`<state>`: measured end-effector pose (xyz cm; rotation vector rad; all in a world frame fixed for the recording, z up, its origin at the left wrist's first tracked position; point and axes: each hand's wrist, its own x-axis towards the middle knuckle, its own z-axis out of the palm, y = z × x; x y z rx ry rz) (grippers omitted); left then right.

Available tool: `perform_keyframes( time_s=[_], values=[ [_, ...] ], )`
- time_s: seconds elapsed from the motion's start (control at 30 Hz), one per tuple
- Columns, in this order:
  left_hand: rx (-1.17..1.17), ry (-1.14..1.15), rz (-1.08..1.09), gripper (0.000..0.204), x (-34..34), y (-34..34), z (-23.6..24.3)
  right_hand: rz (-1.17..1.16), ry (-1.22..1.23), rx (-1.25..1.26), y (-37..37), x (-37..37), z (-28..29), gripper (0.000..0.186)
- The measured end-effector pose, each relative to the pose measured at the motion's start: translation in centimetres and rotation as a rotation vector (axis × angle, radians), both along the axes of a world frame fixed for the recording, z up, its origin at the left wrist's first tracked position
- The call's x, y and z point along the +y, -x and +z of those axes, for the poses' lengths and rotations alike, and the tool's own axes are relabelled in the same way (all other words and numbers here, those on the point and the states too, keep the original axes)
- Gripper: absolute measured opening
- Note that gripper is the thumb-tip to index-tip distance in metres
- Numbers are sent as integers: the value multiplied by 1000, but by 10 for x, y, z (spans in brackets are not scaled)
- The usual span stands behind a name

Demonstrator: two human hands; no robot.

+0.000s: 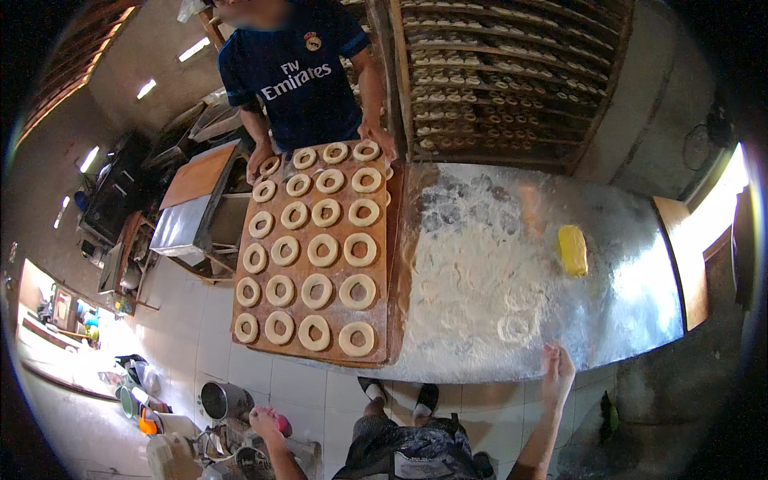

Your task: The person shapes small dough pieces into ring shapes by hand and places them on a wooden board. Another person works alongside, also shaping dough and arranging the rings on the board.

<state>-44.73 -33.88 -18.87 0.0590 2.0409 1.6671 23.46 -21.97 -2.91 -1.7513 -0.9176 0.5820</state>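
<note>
My left hand (269, 420) is in the air left of my body, past the table's near edge. Its fingers are loosely bent and apart, and I see nothing gripped. A small pink-red thing (284, 425) shows right beside it; whether they touch I cannot tell. Over the table's near edge is my right hand (558, 373), fingers pointing up and slightly curled, holding nothing. The floured metal table (472, 352) lies in front. On its left is a wooden board (268, 349) with rows of raw dough rings (322, 250). A co-worker's hands (379, 138) hold the board's far end.
A yellow block or packet (572, 250) lies on the table's right side. Behind stands a wooden rack (512, 96) filled with trays of dough rings. The co-worker (296, 80) stands at the far left end. A metal pot (225, 399) and other vessels are at the lower left.
</note>
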Motion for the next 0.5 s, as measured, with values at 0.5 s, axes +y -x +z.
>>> perform_keyframes(
  time_s=[0.5],
  values=[
    [-61,-483,-48,67,189,-63,118,735,77,1732,243,126,43,75]
  ],
)
